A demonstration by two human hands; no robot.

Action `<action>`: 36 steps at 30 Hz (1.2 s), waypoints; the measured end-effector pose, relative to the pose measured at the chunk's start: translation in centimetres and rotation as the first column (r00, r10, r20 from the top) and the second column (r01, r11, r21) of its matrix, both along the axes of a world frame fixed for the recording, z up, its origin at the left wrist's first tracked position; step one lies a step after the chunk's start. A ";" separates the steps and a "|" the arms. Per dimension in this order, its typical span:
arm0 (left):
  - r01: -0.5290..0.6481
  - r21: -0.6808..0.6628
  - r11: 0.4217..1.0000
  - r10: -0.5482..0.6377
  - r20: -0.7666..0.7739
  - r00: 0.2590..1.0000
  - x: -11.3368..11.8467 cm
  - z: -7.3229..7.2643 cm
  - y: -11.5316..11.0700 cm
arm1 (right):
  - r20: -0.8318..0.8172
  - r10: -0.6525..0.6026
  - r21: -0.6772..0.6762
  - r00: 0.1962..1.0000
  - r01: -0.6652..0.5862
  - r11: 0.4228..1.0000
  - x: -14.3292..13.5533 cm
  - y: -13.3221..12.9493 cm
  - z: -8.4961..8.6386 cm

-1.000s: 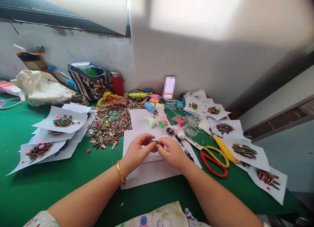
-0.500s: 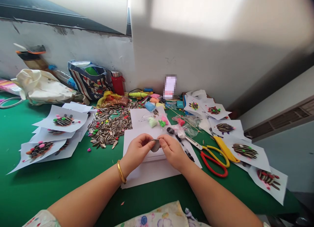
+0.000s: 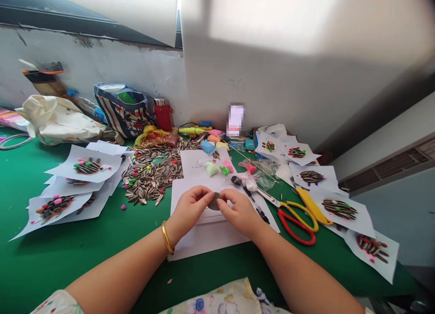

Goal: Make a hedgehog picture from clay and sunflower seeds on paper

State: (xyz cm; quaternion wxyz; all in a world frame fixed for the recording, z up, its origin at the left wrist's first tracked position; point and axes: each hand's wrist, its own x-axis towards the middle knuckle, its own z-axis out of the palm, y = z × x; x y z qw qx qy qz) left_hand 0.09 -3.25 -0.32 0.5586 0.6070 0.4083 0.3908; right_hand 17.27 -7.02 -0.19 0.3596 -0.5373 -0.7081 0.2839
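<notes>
A flattened piece of grey modelling clay (image 3: pixel 214 202) is pinched between both hands above the white paper (image 3: pixel 193 241). My left hand (image 3: pixel 190 210), with a gold bangle at the wrist, grips its left edge between thumb and fingers. On the opposite edge, the thumb and fingers of my right hand (image 3: pixel 239 212) are closed. Beyond the hands lie lumps of pale green clay (image 3: pixel 211 169), bright green clay (image 3: pixel 224 170) and pink clay (image 3: pixel 228 165). A dark lump (image 3: pixel 235 181) and a black pen (image 3: pixel 261 213) are beside my right hand.
Sunflower seeds (image 3: pixel 152 173) are heaped at the left. Paper sheets with seed pictures lie on the left (image 3: pixel 57 207) and right (image 3: pixel 343 210) of the green table (image 3: pixel 136 241). Scissors (image 3: pixel 295 219) and a yellow cutter (image 3: pixel 311 205) lie at the right. Bags and a red bottle (image 3: pixel 163 117) stand behind.
The grey clay has turned slightly between the fingers and shows a rounder face. My right thumb has moved down along its edge. The things on the table have stayed put.
</notes>
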 end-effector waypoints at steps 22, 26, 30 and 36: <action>0.006 -0.100 0.995 0.002 0.080 0.997 0.1 -0.4 0.3 | -0.167 -0.015 -0.082 0.986 0.001 0.997 0.2 0.5 -0.4; 0.028 -0.070 0.997 -0.025 0.049 0.999 -0.1 -0.9 0.3 | -0.171 -0.029 -0.101 0.985 0.012 0.995 0.2 0.4 -0.2; 0.062 -0.087 0.994 -0.057 0.050 0.997 -0.2 -1.1 0.4 | -0.181 0.022 -0.089 0.983 -0.039 0.995 0.4 0.5 -0.3; 0.072 -0.107 0.992 -0.063 0.091 0.994 0.0 -0.4 0.2 | -0.182 -0.038 -0.092 0.983 0.021 0.996 0.6 0.6 -0.5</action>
